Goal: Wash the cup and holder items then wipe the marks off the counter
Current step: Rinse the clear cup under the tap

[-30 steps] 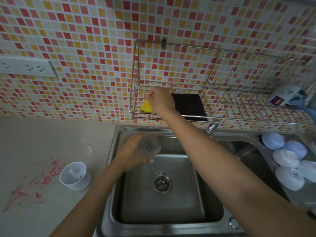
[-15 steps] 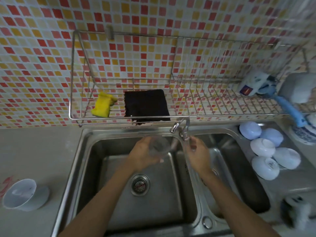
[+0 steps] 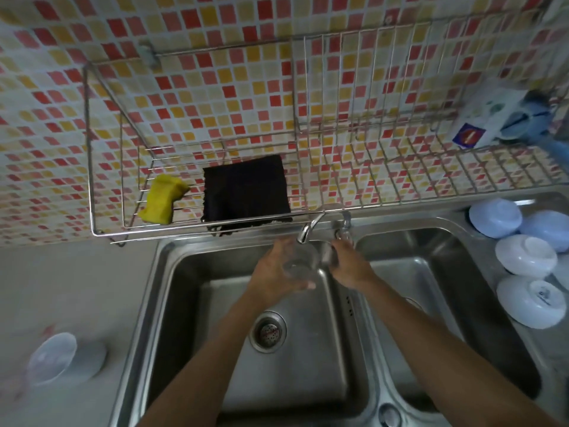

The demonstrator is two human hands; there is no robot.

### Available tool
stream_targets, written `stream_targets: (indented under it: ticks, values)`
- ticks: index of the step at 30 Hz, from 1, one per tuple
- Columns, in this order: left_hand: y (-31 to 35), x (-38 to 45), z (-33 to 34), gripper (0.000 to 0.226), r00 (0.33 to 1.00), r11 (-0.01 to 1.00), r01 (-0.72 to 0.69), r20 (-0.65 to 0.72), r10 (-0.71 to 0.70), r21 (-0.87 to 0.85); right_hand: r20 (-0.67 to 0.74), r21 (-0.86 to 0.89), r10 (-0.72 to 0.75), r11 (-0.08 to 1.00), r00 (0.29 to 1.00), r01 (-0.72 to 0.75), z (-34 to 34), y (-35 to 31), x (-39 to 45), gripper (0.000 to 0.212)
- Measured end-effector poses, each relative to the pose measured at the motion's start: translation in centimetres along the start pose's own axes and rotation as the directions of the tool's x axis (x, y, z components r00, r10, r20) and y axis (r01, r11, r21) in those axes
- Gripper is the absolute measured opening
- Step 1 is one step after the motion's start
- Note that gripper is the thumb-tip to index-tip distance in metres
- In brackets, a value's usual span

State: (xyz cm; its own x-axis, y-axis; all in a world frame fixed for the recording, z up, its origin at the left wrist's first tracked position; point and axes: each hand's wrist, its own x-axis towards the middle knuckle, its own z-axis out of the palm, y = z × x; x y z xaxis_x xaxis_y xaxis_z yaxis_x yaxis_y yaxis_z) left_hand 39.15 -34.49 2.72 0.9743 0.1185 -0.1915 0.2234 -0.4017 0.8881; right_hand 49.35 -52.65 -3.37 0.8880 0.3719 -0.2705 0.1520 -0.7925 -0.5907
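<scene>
The sink [image 3: 197, 303] fills the middle, with the rack [image 3: 308, 217] on the wall above it and the counter [image 3: 61, 288] to the left. The holder [image 3: 66, 357] lies blurred on that counter, well apart from both hands. The left hand [image 3: 274, 274] is wrapped around the clear cup [image 3: 301, 262], held over the left basin just under the tap [image 3: 308, 229], its mouth apparently tilted toward the spout. The right hand [image 3: 349, 266] is just right of the cup by the tap base; its fingers look curled, on what I cannot tell.
</scene>
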Motion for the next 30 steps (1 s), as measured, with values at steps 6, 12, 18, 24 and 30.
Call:
stream_targets:
  ticks: [6, 12, 18, 24, 30]
  values:
    - [-0.2, -0.2, 0.8, 0.077, 1.0, 0.992, -0.006, -0.006, 0.007, 0.124, -0.042, -0.03, -0.058, 0.998, 0.997, 0.056, 0.5, 1.0, 0.6, 0.047]
    - [0.3, -0.8, 0.5, 0.055, 0.996, 0.963, 0.027, -0.091, -0.003, 0.27, -0.037, -0.035, -0.048, 0.998, 0.998, 0.047, 0.5, 1.2, 0.8, 0.051]
    - [0.1, -0.5, 0.7, 0.074, 0.991, 0.956, 0.063, -0.132, -0.025, 0.288, -0.039, -0.018, -0.048, 0.999, 0.998, 0.048, 1.1, 1.8, 1.4, 0.054]
    - [0.5, -1.5, 1.7, 0.077, 0.999, 0.919, 0.03, -0.041, -0.015, 0.393, -0.058, -0.026, -0.068, 0.997, 0.996, 0.067, 1.3, 2.1, 1.5, 0.051]
    - [1.8, -0.3, 2.4, 0.054, 0.989, 0.96, 0.09, -0.133, -0.056, 0.266, -0.08, -0.025, -0.09, 0.996, 0.993, 0.088, 1.3, 2.1, 1.4, 0.049]
